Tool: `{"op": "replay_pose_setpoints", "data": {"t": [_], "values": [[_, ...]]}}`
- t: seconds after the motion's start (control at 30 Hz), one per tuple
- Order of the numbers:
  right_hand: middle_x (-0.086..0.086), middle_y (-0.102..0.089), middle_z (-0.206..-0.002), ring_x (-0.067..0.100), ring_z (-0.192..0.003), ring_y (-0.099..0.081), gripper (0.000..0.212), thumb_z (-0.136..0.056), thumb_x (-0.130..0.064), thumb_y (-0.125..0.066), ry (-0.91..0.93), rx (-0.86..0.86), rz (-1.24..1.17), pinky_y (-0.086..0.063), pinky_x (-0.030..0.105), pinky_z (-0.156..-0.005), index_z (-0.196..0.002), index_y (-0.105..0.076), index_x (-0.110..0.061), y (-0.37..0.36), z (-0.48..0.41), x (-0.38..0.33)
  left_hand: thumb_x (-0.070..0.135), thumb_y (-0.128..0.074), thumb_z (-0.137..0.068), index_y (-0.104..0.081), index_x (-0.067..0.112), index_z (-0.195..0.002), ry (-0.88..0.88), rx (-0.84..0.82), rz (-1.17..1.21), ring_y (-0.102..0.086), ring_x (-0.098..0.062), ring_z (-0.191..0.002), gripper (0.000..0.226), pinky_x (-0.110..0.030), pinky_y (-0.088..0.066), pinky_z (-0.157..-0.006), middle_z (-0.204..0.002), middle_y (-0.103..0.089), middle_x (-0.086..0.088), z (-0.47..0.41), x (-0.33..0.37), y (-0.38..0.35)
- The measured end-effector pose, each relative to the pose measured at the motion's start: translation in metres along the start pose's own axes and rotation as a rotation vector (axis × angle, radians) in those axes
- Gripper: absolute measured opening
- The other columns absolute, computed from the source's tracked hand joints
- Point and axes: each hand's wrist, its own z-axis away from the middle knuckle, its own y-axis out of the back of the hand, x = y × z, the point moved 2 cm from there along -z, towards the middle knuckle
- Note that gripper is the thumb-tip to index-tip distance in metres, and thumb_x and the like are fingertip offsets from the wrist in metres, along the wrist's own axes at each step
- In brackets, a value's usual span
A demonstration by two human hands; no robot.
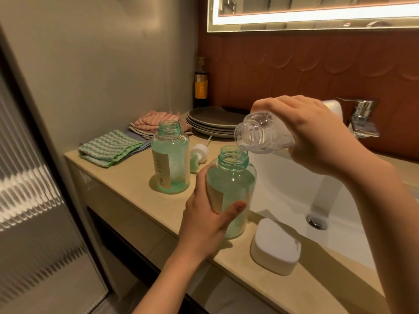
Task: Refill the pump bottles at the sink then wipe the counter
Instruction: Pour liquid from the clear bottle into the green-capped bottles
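My left hand [208,219] grips a green-tinted bottle [233,189] with no cap, standing upright on the beige counter [127,184] beside the sink. My right hand [315,132] holds a clear plastic refill bottle [256,134] tipped mouth-down over that bottle's neck, and clear liquid runs into it. A second open green bottle [170,159] stands further back on the counter. A white pump head [199,155] lies between the two bottles.
A folded green striped cloth [108,148] and pink cloths [154,120] lie at the back left. Grey plates [210,122] are stacked behind, with a dark bottle [201,83] in the corner. A white box [275,249] sits near the white sink [294,191], below the chrome tap [362,118].
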Motion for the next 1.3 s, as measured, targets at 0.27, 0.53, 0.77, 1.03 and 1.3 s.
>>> {"op": "replay_pose_setpoints", "data": {"t": [0.27, 0.53, 0.77, 1.03, 1.3], "values": [[0.002, -0.054, -0.128, 0.028, -0.113, -0.048, 0.084, -0.066, 0.015, -0.064, 0.004, 0.001, 0.007, -0.036, 0.039, -0.096, -0.134, -0.040, -0.028, 0.0000, 0.0003, 0.0002, 0.091, -0.047, -0.056, -0.029, 0.054, -0.122, 0.002, 0.001, 0.000, -0.045, 0.020, -0.109, 0.078, 0.001, -0.033, -0.085, -0.117, -0.046, 0.041, 0.0006, 0.0011, -0.0001], [0.003, -0.054, -0.128, 0.029, -0.112, -0.048, 0.083, -0.065, 0.015, -0.063, 0.006, 0.000, 0.011, -0.036, 0.040, -0.096, -0.134, -0.041, -0.027, 0.0000, 0.0002, -0.0002, 0.091, -0.047, -0.055, -0.029, 0.054, -0.123, 0.003, 0.002, 0.004, -0.046, 0.018, -0.111, 0.079, 0.001, -0.033, -0.086, -0.119, -0.047, 0.037, 0.0007, 0.0006, -0.0003], [0.003, -0.054, -0.127, 0.028, -0.111, -0.048, 0.084, -0.065, 0.017, -0.061, 0.006, 0.005, 0.010, -0.035, 0.038, -0.094, -0.134, -0.041, -0.028, 0.0004, 0.0004, 0.0002, 0.091, -0.047, -0.056, -0.025, 0.062, -0.123, 0.011, -0.002, -0.014, -0.047, 0.014, -0.114, 0.076, -0.003, -0.036, -0.088, -0.118, -0.047, 0.040, 0.0004, -0.0022, -0.0005], [0.002, -0.054, -0.128, 0.028, -0.111, -0.048, 0.085, -0.066, 0.017, -0.061, 0.011, 0.009, 0.023, -0.035, 0.038, -0.095, -0.134, -0.040, -0.029, 0.0002, 0.0003, 0.0003, 0.091, -0.046, -0.056, -0.022, 0.068, -0.121, 0.003, -0.001, -0.027, -0.047, 0.013, -0.115, 0.073, -0.003, -0.036, -0.090, -0.120, -0.046, 0.039, 0.0001, -0.0028, -0.0004], [0.003, -0.054, -0.127, 0.029, -0.111, -0.048, 0.085, -0.065, 0.017, -0.059, 0.016, 0.010, 0.032, -0.035, 0.038, -0.094, -0.134, -0.040, -0.028, -0.0005, 0.0001, 0.0009, 0.090, -0.047, -0.056, -0.028, 0.056, -0.123, 0.002, -0.001, -0.003, -0.048, 0.012, -0.114, 0.077, -0.004, -0.036, -0.089, -0.122, -0.047, 0.034, 0.0000, -0.0015, -0.0001]]}}
